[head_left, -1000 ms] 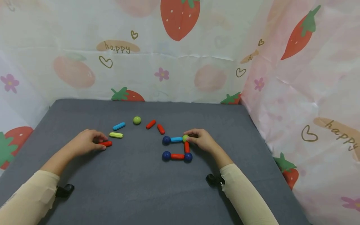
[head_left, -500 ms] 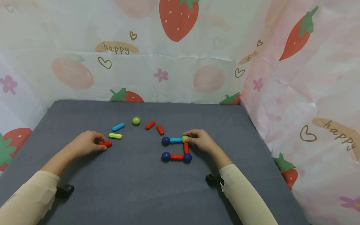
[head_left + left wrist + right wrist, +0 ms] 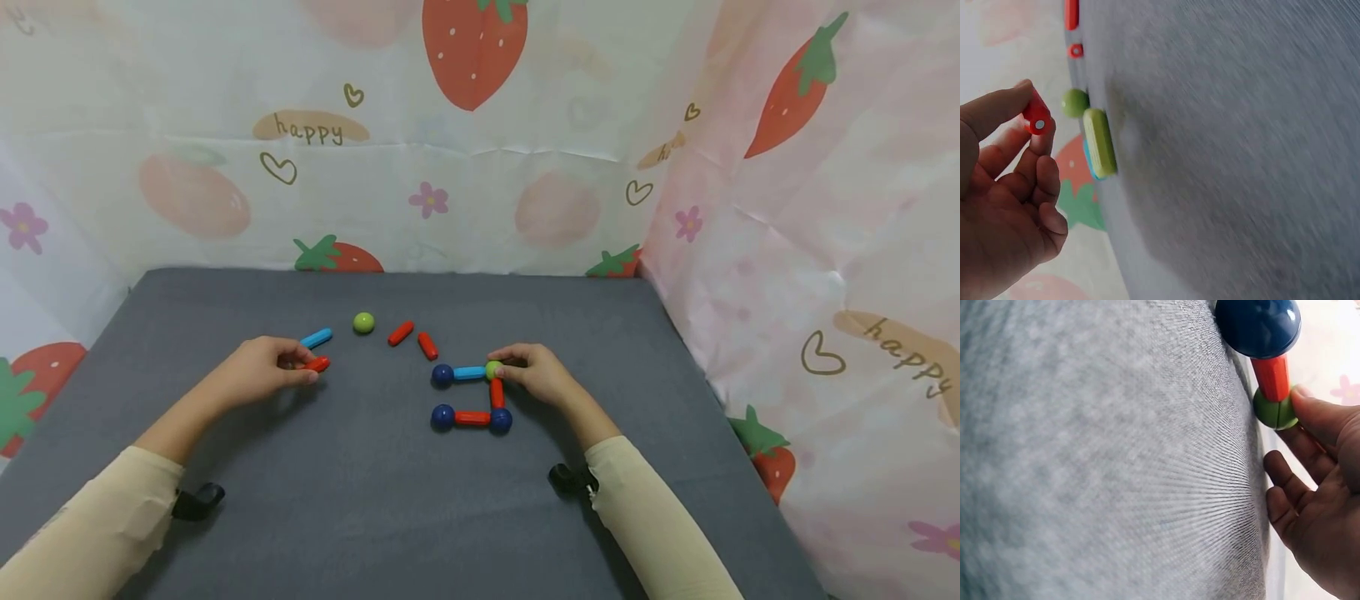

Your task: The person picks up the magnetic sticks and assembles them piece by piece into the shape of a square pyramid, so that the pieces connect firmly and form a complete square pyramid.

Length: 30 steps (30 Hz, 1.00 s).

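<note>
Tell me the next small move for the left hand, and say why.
Probably carry the red rod in the left hand rightward to the open side of the joined shape, between its two leftmost blue balls. The left hand pinches that rod, the right hand holds the shape at its green ball, and the other three sides have rods.

The left hand and its slim red rod mask a yellow-green ridged rod in the head view.
In the left wrist view, that covers most of a light-blue rod; the right wrist view's top edge crops a glossy dark-blue ball.
</note>
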### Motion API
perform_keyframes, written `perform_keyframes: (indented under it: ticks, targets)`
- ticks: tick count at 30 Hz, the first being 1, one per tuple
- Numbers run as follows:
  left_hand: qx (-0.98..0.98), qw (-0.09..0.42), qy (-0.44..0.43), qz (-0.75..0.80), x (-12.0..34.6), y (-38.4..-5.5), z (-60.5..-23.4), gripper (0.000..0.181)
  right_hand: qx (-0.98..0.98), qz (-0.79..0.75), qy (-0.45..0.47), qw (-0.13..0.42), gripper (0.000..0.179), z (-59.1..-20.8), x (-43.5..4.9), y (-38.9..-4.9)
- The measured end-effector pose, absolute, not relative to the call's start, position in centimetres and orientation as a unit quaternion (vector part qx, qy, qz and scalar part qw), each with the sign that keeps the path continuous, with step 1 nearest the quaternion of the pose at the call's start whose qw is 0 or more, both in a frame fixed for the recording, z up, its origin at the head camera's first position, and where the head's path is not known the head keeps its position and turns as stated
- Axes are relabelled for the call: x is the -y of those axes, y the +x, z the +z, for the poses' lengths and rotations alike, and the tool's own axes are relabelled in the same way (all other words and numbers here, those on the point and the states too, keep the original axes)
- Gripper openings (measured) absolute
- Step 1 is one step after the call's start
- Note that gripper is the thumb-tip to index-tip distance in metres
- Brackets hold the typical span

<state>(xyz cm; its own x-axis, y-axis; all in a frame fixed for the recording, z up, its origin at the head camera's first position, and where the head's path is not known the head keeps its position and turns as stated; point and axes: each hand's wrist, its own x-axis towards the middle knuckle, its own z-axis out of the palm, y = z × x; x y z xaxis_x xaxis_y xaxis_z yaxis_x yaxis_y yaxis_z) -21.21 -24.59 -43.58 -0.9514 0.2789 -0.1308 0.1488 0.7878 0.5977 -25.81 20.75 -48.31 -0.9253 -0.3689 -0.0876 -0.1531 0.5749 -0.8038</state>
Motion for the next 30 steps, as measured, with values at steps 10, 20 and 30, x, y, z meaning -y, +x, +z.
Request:
perform_keyframes:
  ticks: [10,20,30]
  targets:
    - [-0.926,0.108,0.117,0.342,21.8,-21.7,-42.9,0.024,-0.879,-0.438,-0.146,0.122,0.028,-48.3,-20.7,-25.7]
    - [-0.916,0.131,0.12,0.36,18.8,-22.1,-43.0,0.029,-0.877,-0.441,-0.144,0.123,0.029,-48.4,-20.7,-25.7]
    - [-0.899,0.154,0.123,0.39,16.0,-22.4,-43.4,0.029,-0.876,-0.443,-0.148,0.119,0.029,-48.4,-20.8,-25.6]
